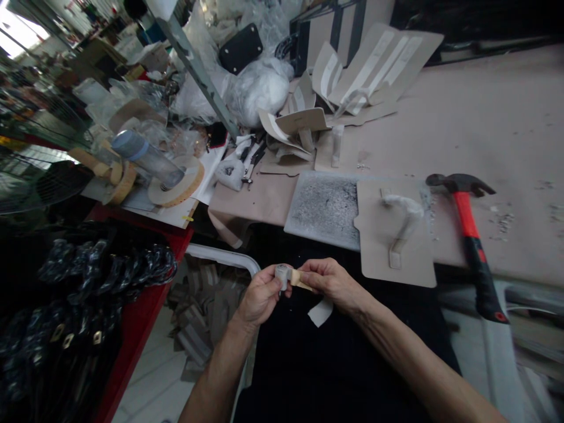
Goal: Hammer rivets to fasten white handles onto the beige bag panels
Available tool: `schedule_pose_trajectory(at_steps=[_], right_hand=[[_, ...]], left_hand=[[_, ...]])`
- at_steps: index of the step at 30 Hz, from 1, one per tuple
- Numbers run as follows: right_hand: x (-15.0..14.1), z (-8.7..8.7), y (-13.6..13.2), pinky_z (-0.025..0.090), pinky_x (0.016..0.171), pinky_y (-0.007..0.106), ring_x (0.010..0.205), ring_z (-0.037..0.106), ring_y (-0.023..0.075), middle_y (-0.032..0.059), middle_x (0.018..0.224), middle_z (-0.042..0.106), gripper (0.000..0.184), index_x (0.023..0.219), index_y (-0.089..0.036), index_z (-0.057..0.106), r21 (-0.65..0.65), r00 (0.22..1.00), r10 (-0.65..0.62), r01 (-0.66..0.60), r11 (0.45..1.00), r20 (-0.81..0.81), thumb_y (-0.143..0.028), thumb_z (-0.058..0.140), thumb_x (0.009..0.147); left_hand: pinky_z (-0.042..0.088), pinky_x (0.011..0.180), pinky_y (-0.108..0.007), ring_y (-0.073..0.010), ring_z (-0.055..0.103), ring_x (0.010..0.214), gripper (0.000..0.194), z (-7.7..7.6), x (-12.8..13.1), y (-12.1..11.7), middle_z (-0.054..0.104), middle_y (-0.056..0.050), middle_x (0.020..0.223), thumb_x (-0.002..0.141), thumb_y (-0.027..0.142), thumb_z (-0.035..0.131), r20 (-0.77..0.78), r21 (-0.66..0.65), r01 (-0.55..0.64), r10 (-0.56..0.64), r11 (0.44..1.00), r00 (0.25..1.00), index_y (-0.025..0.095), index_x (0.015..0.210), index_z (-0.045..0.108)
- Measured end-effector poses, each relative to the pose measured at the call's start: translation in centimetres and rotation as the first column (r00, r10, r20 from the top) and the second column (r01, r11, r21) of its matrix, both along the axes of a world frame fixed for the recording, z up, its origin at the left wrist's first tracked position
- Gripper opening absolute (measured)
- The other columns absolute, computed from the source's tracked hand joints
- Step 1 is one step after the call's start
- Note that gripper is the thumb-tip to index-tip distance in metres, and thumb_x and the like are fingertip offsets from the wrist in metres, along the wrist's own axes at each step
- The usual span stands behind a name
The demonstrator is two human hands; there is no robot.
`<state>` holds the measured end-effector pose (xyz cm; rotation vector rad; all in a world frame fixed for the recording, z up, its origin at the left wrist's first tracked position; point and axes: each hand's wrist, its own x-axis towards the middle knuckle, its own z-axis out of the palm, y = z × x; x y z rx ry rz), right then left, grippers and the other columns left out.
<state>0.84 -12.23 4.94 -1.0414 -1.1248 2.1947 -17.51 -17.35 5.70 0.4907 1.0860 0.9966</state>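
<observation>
Over the dark cloth on the lap, my left hand point(261, 294) is closed around a small greyish-white roll point(282, 275). My right hand point(326, 279) pinches a tan strip point(299, 278) whose far end meets the roll. Below my right fingers hangs a loose white piece point(321, 312); whether it is joined to the strip I cannot tell. A beige panel point(374, 235) with a plastic-wrapped handle point(406, 223) lies at the table's front edge, partly over a speckled grey slab point(324, 205). Both are beyond my hands.
A red-and-black hammer point(469, 229) lies at the right, its grip past the table edge. More beige panels point(374, 64) stack at the back. Left are a tape roll point(176, 182), a bottle point(145, 155), a metal post point(198, 73) and wrapped black items point(88, 264).
</observation>
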Motion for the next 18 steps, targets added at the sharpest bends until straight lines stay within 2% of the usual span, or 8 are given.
schedule_pose_trajectory(at_steps=[6, 10, 18], right_hand=[[-0.1, -0.1, -0.1, 0.022, 0.05, 0.025, 0.049, 0.034, 0.008, -0.0019, 0.054, 0.051, 0.031, 0.076, -0.014, 0.068, -0.062, 0.999, -0.039, 0.039, 0.997, -0.005, -0.044, 0.069, 0.071], [-0.1, -0.6, -0.2, 0.023, 0.052, 0.025, 0.052, 0.036, 0.0082, -0.001, 0.058, 0.053, 0.032, 0.081, -0.013, 0.07, -0.019, 0.999, -0.012, 0.012, 1.0, -0.047, -0.044, 0.069, 0.075], [0.3, -0.9, -0.2, 0.023, 0.053, 0.024, 0.055, 0.036, 0.0078, -0.0014, 0.06, 0.054, 0.033, 0.085, -0.011, 0.072, -0.002, 0.996, 0.035, -0.036, 0.999, -0.087, -0.044, 0.07, 0.077]], left_hand=[[0.047, 0.058, -0.023, -0.0121, 0.055, 0.069, 0.034, -0.7, 1.0, 0.1, 0.063, -0.005, 0.082, 0.072, 0.038, 0.079, -0.097, 0.046, -0.052, 0.056, 0.998, 0.994, 0.013, 0.093, 0.07], [0.05, 0.055, -0.022, -0.0128, 0.059, 0.07, 0.04, -0.9, 1.5, 0.0, 0.064, -0.005, 0.084, 0.068, 0.037, 0.083, -0.155, 0.025, -0.111, 0.113, 0.994, 0.981, 0.012, 0.096, 0.069], [0.057, 0.062, -0.028, -0.0166, 0.066, 0.072, 0.048, -0.8, 1.6, -0.1, 0.068, -0.004, 0.081, 0.055, 0.028, 0.09, -0.099, -0.069, -0.158, 0.151, 0.985, 0.984, 0.011, 0.093, 0.066]])
